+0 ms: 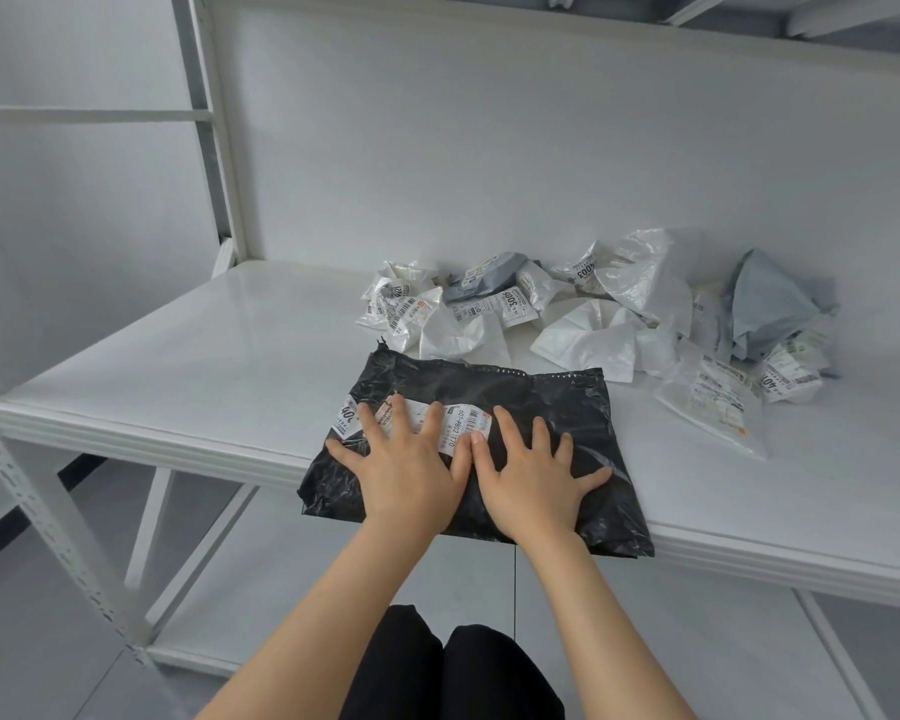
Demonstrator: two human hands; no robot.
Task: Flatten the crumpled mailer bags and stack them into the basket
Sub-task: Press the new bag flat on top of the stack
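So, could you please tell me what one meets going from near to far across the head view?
Black mailer bag pressed under the left hand and right hand → pile of crumpled mailer bags → white back panel.

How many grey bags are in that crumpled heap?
2. One grey bag lies at the back of the heap's left part; the other grey bag sits at its right end. More may be hidden underneath.
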